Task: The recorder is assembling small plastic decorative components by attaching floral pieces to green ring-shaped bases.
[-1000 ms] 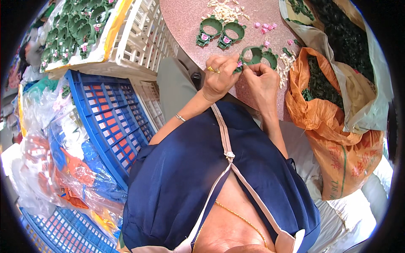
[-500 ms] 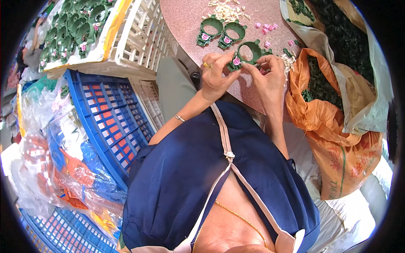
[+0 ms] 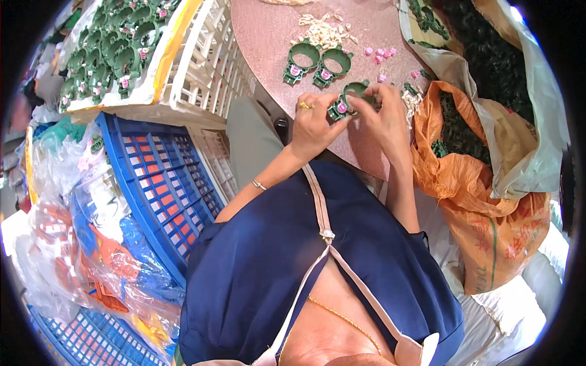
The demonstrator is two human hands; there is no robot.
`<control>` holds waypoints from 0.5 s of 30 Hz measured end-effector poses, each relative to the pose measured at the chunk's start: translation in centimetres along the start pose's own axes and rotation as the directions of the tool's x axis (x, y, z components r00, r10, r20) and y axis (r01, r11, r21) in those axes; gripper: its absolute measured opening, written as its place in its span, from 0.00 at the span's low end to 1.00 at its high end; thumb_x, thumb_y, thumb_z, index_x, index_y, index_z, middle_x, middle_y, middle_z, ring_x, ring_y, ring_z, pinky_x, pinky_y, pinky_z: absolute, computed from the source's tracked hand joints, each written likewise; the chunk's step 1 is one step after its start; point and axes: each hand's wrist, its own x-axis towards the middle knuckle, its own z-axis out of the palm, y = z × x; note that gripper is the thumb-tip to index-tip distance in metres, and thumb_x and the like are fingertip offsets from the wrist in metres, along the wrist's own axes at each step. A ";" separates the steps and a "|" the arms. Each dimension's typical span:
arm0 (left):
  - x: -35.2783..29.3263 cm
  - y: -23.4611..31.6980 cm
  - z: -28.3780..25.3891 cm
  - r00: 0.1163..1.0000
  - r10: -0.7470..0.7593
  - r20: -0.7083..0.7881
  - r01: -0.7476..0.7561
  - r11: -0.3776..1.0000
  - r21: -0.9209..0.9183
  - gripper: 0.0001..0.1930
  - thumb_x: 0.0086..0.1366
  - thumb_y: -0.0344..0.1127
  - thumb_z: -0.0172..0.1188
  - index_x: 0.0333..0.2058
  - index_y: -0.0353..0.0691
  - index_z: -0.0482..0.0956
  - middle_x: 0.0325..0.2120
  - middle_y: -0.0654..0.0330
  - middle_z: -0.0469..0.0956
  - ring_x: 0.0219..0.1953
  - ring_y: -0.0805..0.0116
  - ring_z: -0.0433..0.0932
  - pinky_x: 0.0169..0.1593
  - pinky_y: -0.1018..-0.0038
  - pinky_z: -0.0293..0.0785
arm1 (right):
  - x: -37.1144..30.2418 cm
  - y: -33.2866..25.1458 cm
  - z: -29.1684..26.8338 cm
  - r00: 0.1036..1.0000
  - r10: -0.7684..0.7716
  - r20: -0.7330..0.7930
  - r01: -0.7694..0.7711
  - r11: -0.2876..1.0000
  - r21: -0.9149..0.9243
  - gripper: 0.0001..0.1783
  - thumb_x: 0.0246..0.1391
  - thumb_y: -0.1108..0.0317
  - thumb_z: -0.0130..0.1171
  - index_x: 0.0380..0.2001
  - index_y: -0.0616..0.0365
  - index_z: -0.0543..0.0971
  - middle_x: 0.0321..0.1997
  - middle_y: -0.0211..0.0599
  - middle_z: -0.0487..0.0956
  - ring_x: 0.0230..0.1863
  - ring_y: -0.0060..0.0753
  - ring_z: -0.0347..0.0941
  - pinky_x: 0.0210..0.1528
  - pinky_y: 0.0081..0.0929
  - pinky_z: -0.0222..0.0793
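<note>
On the table (image 3: 262, 49), two rose-trimmed rings (image 3: 316, 59) look done; left hand (image 3: 313, 122) and right hand (image 3: 387, 116), fingers nearly closed, grip a third ring (image 3: 353, 91), rose (image 3: 342, 108) on; loose roses (image 3: 378, 59) remain.

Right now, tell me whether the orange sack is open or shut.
Open: the orange sack gapes at its top, showing dark green pieces inside.

Left hand (image 3: 313, 127) and right hand (image 3: 386, 125): close together, fingers (image 3: 322, 99) bent. Left forearm (image 3: 268, 179): angled inward. Right forearm (image 3: 401, 186): extended forward.
</note>
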 end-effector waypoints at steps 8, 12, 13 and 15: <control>0.3 0.2 0.0 0.998 -0.003 0.069 -0.002 0.998 0.065 0.27 0.46 0.31 0.74 0.45 0.36 0.74 0.33 0.52 0.77 0.37 0.52 0.76 0.48 0.59 0.69 | 8.6 3.2 1.1 0.958 -0.226 -0.177 0.159 0.931 -0.328 0.10 0.46 0.69 0.66 0.35 0.55 0.85 0.34 0.46 0.82 0.41 0.52 0.76 0.47 0.44 0.69; 0.4 0.1 0.2 0.998 -0.002 0.066 -0.003 0.998 0.069 0.27 0.46 0.31 0.74 0.45 0.36 0.74 0.34 0.52 0.77 0.38 0.52 0.76 0.48 0.59 0.69 | 12.0 4.5 3.4 0.948 -0.259 -0.183 0.165 0.896 -0.412 0.09 0.48 0.70 0.61 0.33 0.53 0.85 0.32 0.48 0.83 0.41 0.53 0.76 0.49 0.46 0.67; 0.4 0.1 0.3 0.998 0.001 0.067 -0.006 0.998 0.067 0.27 0.46 0.31 0.74 0.45 0.36 0.73 0.34 0.52 0.77 0.38 0.52 0.76 0.49 0.59 0.69 | 12.7 4.8 4.0 0.955 -0.244 -0.166 0.153 0.890 -0.428 0.08 0.48 0.69 0.62 0.33 0.52 0.85 0.32 0.47 0.83 0.41 0.53 0.77 0.49 0.46 0.67; 0.4 0.2 0.4 0.997 0.006 0.074 -0.010 0.998 0.055 0.27 0.46 0.31 0.74 0.46 0.36 0.73 0.34 0.52 0.77 0.38 0.52 0.76 0.49 0.58 0.69 | 13.7 5.6 4.4 0.963 -0.223 -0.154 0.132 0.883 -0.451 0.08 0.48 0.68 0.62 0.33 0.52 0.85 0.33 0.47 0.83 0.41 0.53 0.77 0.48 0.46 0.67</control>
